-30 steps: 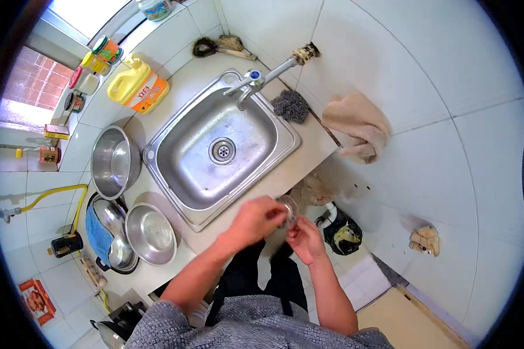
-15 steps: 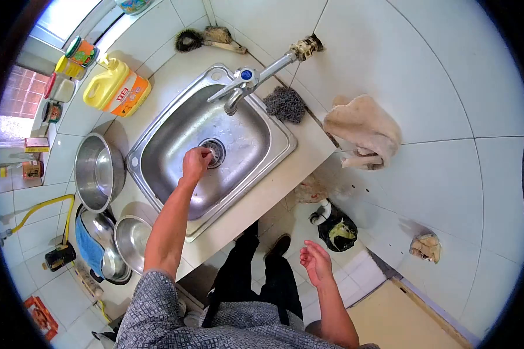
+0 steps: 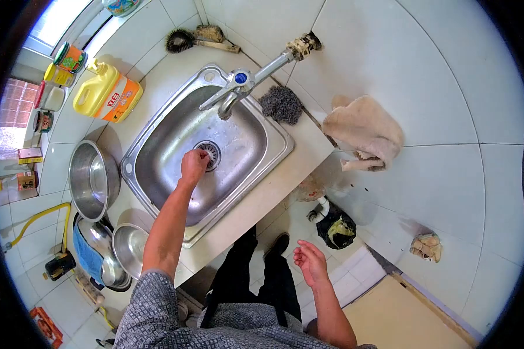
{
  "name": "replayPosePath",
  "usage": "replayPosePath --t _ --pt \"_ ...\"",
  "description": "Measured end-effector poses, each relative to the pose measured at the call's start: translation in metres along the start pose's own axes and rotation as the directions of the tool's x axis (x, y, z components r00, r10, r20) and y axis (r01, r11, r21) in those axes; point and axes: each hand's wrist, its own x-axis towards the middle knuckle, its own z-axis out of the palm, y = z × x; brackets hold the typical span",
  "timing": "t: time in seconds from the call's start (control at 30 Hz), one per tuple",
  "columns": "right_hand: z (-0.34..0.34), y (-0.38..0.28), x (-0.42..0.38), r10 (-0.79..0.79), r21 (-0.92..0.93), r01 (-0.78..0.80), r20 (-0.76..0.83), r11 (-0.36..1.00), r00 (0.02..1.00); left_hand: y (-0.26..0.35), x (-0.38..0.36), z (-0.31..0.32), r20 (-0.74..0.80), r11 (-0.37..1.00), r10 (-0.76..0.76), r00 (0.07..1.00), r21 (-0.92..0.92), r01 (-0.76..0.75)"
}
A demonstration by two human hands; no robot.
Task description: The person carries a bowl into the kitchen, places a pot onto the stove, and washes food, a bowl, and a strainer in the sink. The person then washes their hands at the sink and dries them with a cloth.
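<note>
My left hand [image 3: 194, 166] reaches into the metal sink [image 3: 169, 157], its fingers closed together at the middle of the drain strainer [image 3: 215, 156]. The strainer sits in the drain opening, and the fingers hide its centre. Above the basin is the faucet [image 3: 236, 87], its spout pointing down. Off to the right of the counter, my right hand [image 3: 311, 264] hangs over the floor, palm up, with fingers loosely bent, apart and holding nothing.
Metal bowls [image 3: 106, 181] [image 3: 128, 241] stand left of the sink, near a yellow detergent jug [image 3: 109, 96]. A scouring pad [image 3: 281, 104] and brush [image 3: 180, 41] lie behind it. A cloth [image 3: 364, 128] hangs on the wall; a black bag [image 3: 336, 228] sits below.
The view has shifted slightly, so the sink and counter items appear a little further left. My left hand remains at the strainer; my right hand stays open beside the counter.
</note>
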Motion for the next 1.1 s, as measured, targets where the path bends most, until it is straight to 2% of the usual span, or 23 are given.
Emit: replayPosePath --t 0.17,0.23,0.3,0.33,0.43,0.5,0.53,0.57,0.6,0.67,0.73,0.83,0.9,1.0,1.1 --pt "0.042 -0.031 0.006 -0.05 -0.088 0.053 0.046 0.995 0.998 -0.012 0.006 0.009 -0.03 1.0 0.026 0.999 0.015 -0.026" --pt "0.071 -0.051 0.008 -0.216 -0.175 0.243 0.158 0.954 0.964 -0.015 0.006 0.01 -0.012 1.0 0.012 1.0 0.017 -0.011" --pt "0.117 -0.081 0.004 -0.336 -0.196 0.372 0.193 0.907 0.922 -0.017 0.004 0.011 -0.033 0.999 0.024 0.999 -0.032 -0.025" --pt "0.14 -0.097 0.0 -0.425 -0.226 0.482 0.257 0.847 0.868 -0.018 0.004 0.012 -0.036 0.999 0.024 0.999 -0.034 -0.025" --pt "0.206 -0.134 -0.008 -0.642 -0.208 0.752 0.411 0.626 0.647 -0.019 0.004 0.011 -0.038 0.999 0.039 0.999 -0.034 -0.04" --pt "0.247 -0.159 -0.014 -0.753 -0.276 0.916 0.525 0.29 0.396 -0.015 0.003 0.007 -0.023 0.999 0.041 0.999 -0.018 -0.042" --pt "0.264 -0.17 -0.015 -0.787 -0.309 0.95 0.573 0.052 0.229 -0.015 0.003 0.007 -0.024 0.999 0.042 0.999 -0.021 -0.042" --pt "0.28 -0.178 -0.014 -0.778 -0.324 0.927 0.625 -0.19 0.059 -0.016 0.003 0.008 -0.028 0.999 0.042 0.999 -0.027 -0.043" --pt "0.295 -0.185 -0.012 -0.777 -0.323 0.926 0.626 -0.193 0.057 -0.017 0.003 0.008 -0.032 0.999 0.043 0.999 -0.032 -0.044" --pt "0.321 -0.192 -0.007 -0.706 -0.296 0.803 0.677 -0.518 -0.206 -0.01 0.001 0.003 -0.024 1.0 0.016 1.0 -0.022 -0.016" --pt "0.337 -0.189 -0.003 -0.691 -0.313 0.785 0.697 -0.535 -0.194 -0.009 0.002 0.001 -0.016 1.0 -0.01 1.0 -0.012 0.009" --pt "0.346 -0.19 0.003 -0.677 -0.32 0.769 0.71 -0.554 -0.192 -0.012 0.003 0.003 0.022 0.994 -0.041 0.999 -0.103 0.043" --pt "0.344 -0.189 0.009 -0.675 -0.297 0.79 0.713 -0.537 -0.19 -0.005 0.001 0.0 -0.009 1.0 -0.002 1.0 0.016 0.003" --pt "0.343 -0.191 0.007 -0.673 -0.282 0.807 0.717 -0.518 -0.181 -0.003 0.001 0.0 0.005 0.997 -0.075 0.997 -0.019 0.075" --pt "0.341 -0.194 0.004 -0.658 -0.277 0.811 0.734 -0.516 -0.168 -0.005 -0.002 0.0 -0.022 0.999 -0.017 1.0 -0.052 0.016"
